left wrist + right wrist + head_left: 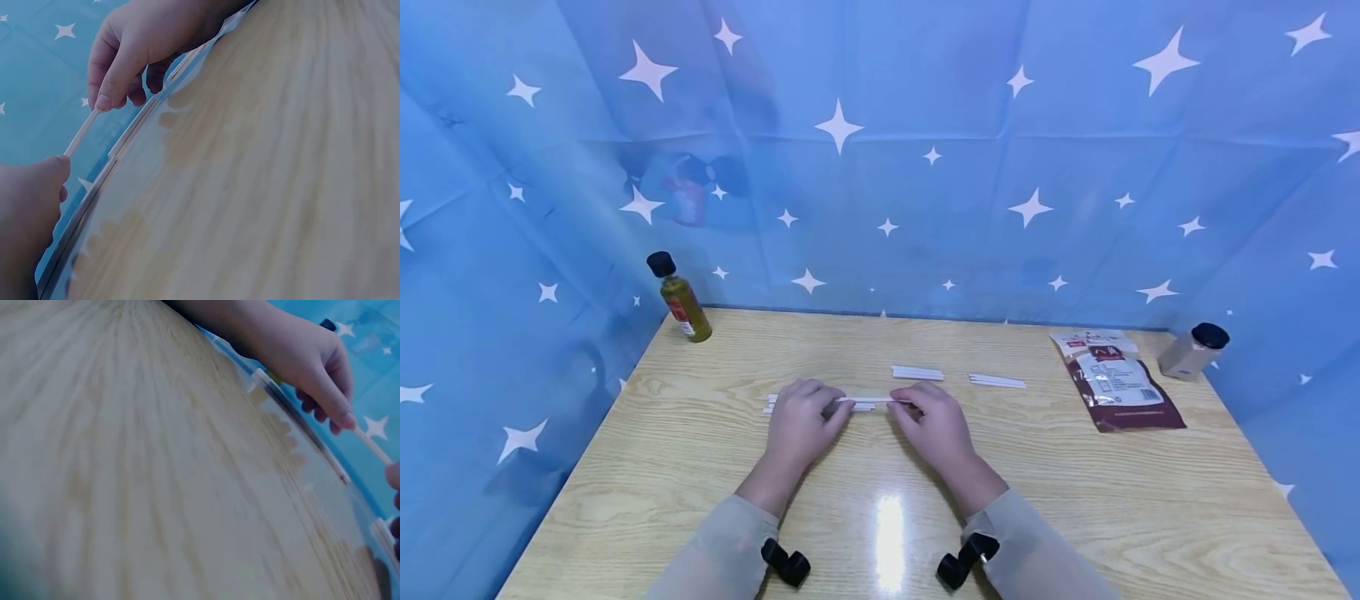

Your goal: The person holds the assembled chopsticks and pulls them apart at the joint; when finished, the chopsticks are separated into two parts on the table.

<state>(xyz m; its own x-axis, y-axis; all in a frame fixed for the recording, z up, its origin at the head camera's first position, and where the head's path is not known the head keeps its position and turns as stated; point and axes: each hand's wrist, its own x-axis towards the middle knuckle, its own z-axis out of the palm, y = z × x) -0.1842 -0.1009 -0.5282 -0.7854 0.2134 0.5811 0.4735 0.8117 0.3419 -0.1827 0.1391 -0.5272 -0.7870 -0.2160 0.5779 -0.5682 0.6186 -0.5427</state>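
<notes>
A thin white stick [871, 399] is stretched between my two hands, one end in each. My left hand [805, 417] pinches its left end between thumb and fingers, and my right hand [934, 421] pinches its right end. Both wrist views show this stick [81, 134] raised above the tabletop. Several similar white sticks [863, 407] lie side by side on the table under and beside my left hand, which hides part of them. Just beyond my right hand rests a shorter group of white sticks [917, 372]. Farther right lies another small group of sticks [997, 381].
An oil bottle [685, 307] with a black cap stands at the table's back left. At the right lie a maroon and white packet [1116, 383] and, beside it, a black-lidded jar [1191, 353]. A blue star-patterned curtain [925, 225] hangs behind the wooden table [1075, 500].
</notes>
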